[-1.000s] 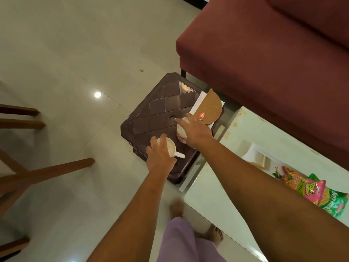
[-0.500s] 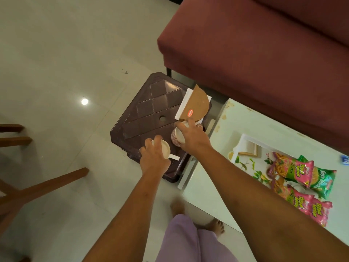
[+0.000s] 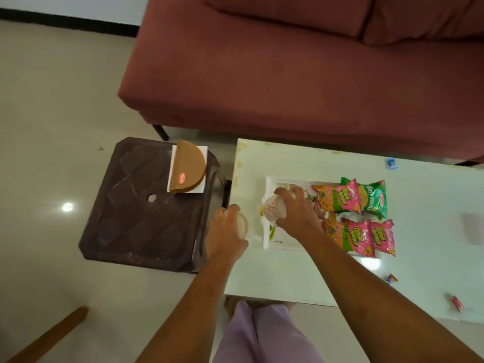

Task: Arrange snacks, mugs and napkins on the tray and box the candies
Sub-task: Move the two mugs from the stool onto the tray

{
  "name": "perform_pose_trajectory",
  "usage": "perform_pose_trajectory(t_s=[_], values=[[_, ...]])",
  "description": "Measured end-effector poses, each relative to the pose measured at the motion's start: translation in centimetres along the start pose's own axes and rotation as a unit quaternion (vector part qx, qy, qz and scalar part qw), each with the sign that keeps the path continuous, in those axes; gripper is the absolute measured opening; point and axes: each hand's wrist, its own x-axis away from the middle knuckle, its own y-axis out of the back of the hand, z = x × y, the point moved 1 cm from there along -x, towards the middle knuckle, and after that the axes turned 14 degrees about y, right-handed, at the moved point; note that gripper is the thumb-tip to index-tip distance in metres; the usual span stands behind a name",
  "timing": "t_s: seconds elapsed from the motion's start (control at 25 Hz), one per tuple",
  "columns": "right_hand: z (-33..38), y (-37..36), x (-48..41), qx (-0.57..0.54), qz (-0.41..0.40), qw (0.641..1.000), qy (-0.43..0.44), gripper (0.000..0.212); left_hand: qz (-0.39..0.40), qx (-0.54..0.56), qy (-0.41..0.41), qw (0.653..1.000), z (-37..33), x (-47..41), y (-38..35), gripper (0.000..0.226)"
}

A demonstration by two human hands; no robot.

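My right hand grips a white mug with a red pattern, tilted over the left part of the white floral tray. My left hand holds a plain white mug at the table's left edge, just left of the tray. Several pink and green snack packets lie on the tray's right half. A brown semicircular box rests on white napkins on the dark stool. Small wrapped candies lie on the table at the right.
The white low table stands in front of a maroon sofa. A dark brown plastic stool sits left of the table. A wooden chair leg crosses the bottom left floor. My legs in lilac trousers are below.
Both hands lifted the mugs off the stool and carried them right to the table; the patterned mug is now over the tray. The view swung right.
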Motion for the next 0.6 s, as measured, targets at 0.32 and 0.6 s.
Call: perform_pose_trajectory(t_s=[0.32, 0.6], values=[[-8.9, 1.0, -2.7, -0.055, -0.049, 0.996, -0.045, 0.071, 0.067, -0.031, -0.052, 0.996, -9.2, -0.7, -6.8, 0.078], [-12.1, -1.1, -5.9, -0.024, 0.004, 0.999, 0.044, 0.076, 0.08, -0.005, -0.035, 0.996, -12.1, -0.9, -11.4, 0.076]])
